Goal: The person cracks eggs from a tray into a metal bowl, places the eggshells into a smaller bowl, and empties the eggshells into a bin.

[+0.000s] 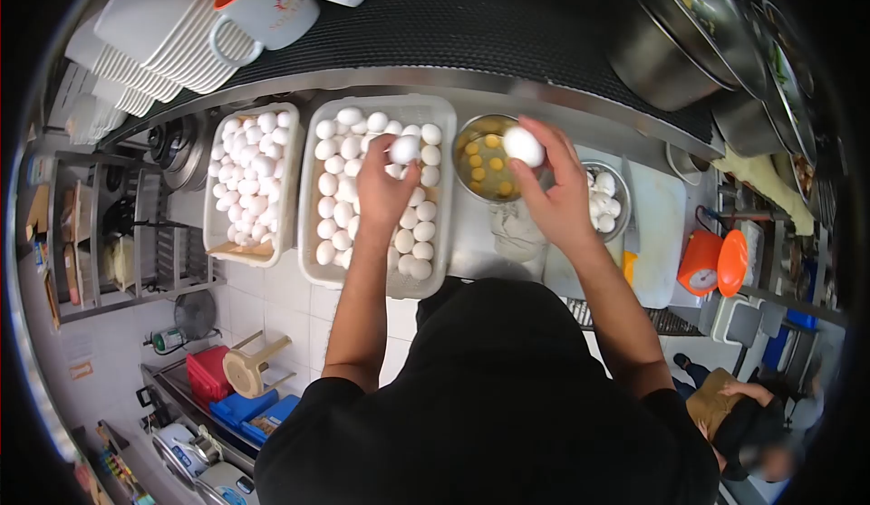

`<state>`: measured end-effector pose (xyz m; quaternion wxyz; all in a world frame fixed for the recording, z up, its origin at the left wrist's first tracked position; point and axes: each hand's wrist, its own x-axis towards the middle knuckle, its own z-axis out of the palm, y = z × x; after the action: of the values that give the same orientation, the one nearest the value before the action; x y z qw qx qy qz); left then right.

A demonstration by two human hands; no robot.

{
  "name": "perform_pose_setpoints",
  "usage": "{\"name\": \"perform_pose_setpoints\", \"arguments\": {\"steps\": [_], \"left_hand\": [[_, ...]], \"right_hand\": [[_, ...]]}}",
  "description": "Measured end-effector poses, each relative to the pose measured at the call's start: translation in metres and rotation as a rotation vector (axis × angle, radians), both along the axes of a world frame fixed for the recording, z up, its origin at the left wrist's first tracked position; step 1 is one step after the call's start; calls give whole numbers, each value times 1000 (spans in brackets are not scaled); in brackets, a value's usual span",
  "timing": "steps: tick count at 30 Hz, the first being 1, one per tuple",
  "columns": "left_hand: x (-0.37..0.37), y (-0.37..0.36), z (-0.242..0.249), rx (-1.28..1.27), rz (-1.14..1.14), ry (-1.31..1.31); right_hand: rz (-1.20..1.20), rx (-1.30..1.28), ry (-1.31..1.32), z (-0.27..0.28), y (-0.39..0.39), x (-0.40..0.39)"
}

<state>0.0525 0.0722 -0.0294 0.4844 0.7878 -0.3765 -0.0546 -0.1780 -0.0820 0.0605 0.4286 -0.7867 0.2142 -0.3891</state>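
Observation:
My left hand (385, 183) is closed around a white egg (404, 150), held above a pale plastic crate (441, 260) with many white eggs in it. In my right hand (557, 183) another white egg (524, 146) is pinched between thumb and fingers, over the right side of a metal bowl (459, 168). Several yellow yolks (492, 163) float in clear egg white inside that bowl. Right of it, partly behind my right wrist, a smaller metal bowl (620, 224) contains white shells (602, 204). A crumpled whitish cloth (517, 233) lies below the yolk bowl.
A second crate (215, 233) of eggs stands at the left. To the right are a white cutting board (659, 233), a knife with a yellow handle (628, 267) and an orange scale (698, 265). Overhead, a shelf (471, 29) bears a mug (267, 7) and pots. Another person (739, 410) sits at lower right.

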Motion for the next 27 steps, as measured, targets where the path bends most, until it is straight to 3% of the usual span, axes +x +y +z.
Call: {"name": "perform_pose_setpoints", "arguments": {"steps": [5,8,10,13,14,17,18,23,26,27], "left_hand": [[-66,-50,19,-92,-243,25],[-82,-60,22,-5,-277,42],[-82,-62,9,52,-292,33],[-79,-60,-3,25,-296,-6],[-78,-60,-6,48,-294,31],[-78,-61,-4,61,-344,120],[-78,-62,0,77,-368,110],[-77,-59,-1,42,-446,152],[-73,-58,-8,-48,-456,600],[-72,-58,-10,4,-441,593]], "right_hand": [[-116,-382,-185,-14,6,11],[-105,-368,72,-60,1,11],[-138,-349,194,-62,0,7],[-166,-164,127,-56,-7,0],[-164,15,53,-64,-10,1],[40,815,194,-84,-31,-8],[64,590,312,-83,-32,-6],[76,479,362,-87,-29,-3],[53,385,352,-104,-30,-2],[47,351,355,-105,-29,-1]]}}
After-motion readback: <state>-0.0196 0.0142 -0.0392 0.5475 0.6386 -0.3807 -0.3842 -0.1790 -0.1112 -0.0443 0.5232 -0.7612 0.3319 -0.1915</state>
